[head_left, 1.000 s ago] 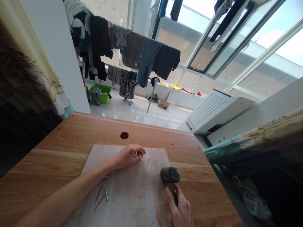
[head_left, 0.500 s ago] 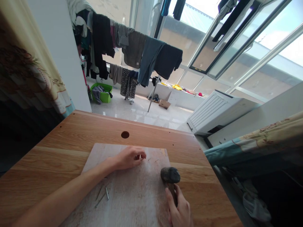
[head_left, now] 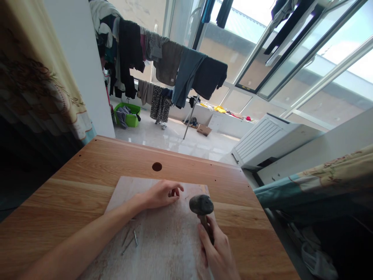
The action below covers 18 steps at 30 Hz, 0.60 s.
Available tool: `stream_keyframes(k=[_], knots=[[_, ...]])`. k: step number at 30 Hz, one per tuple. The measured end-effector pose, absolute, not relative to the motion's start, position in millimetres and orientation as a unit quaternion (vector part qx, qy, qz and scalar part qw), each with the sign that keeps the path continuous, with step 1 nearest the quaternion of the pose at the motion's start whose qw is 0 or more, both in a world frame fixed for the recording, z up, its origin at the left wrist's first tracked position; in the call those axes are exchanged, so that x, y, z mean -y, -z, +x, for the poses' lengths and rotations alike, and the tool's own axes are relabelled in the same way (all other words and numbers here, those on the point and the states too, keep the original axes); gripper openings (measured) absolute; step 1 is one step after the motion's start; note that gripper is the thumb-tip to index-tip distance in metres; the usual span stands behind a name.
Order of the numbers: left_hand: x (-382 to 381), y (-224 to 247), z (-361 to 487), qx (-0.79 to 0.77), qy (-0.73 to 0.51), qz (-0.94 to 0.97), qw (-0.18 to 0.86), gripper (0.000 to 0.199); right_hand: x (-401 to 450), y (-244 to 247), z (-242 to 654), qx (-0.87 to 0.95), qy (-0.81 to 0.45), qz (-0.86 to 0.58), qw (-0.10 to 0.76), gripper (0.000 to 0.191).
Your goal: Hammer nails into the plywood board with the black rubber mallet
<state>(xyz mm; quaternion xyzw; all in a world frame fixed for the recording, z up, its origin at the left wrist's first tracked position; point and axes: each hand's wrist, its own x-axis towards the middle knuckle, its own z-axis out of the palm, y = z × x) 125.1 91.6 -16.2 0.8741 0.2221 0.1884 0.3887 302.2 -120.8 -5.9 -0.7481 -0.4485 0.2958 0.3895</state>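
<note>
My right hand (head_left: 217,247) is closed around the handle of a hammer (head_left: 201,205). Its dark, blunt head is over the right part of a pale, worn board (head_left: 163,237). Near the board's far edge rests my left hand (head_left: 163,193), fingers curled and index finger lifted a little; whatever lies between thumb and fingers is too small to make out. Just right of those fingertips a small thin nail (head_left: 187,198) stands up from the board. Several loose nails (head_left: 135,238) lie on the board, below my left forearm.
The board lies on a wooden tabletop (head_left: 239,225) with a round hole (head_left: 157,167) near its far edge. Beyond are a clothes rack with hanging laundry (head_left: 189,74), a green basket (head_left: 132,116) and a white panelled unit (head_left: 259,136). Curtains (head_left: 329,175) hang on both sides.
The hammer has risen and moved left over the board with my right hand. My left index finger has lifted slightly. The view has shifted a little.
</note>
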Motion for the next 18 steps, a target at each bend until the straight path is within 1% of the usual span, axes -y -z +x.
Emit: stream_keyframes(k=[4, 8, 12, 18], knots=[[-91.1, 14.2, 124.7, -0.225, -0.186, 0.876, 0.385, 0.038, 101.5, -9.1, 286.4, 0.472, -0.324, -0.719, 0.395, 0.064], [-90.8, 13.1, 124.7, -0.237, -0.183, 0.88, 0.369, 0.045, 88.1, -13.7, 274.4, 0.479, -0.346, -0.69, 0.418, 0.059], [-91.0, 14.0, 124.6, -0.232, -0.185, 0.877, 0.377, 0.046, 82.1, -11.3, 270.6, 0.475, -0.373, -0.691, 0.398, 0.055], [-91.2, 13.5, 124.3, -0.224, -0.19, 0.877, 0.379, 0.045, 85.4, -10.5, 270.8, 0.458, -0.388, -0.674, 0.43, 0.056]])
